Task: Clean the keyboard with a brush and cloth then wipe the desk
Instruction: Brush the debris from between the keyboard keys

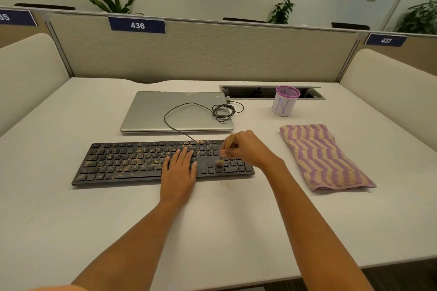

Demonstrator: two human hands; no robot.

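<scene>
A black keyboard (123, 163) lies across the white desk (236, 231), its left and middle keys speckled with tan crumbs. My left hand (181, 170) rests flat on the keys right of centre, fingers straight. My right hand (248, 147) grips a small wooden-handled brush (227, 143), whose blurred bristle tip touches the keys at the keyboard's right end. A folded cloth (324, 156) with pink and beige zigzag stripes lies on the desk to the right of the keyboard. A few crumbs (227, 184) lie on the desk just in front of the keyboard.
A shut silver laptop (151, 113) sits behind the keyboard with the coiled keyboard cable (223, 111) on its lid. A purple mesh cup (285, 101) stands at the back right beside an open cable slot (255, 92). A partition wall (201, 54) closes the desk's far side.
</scene>
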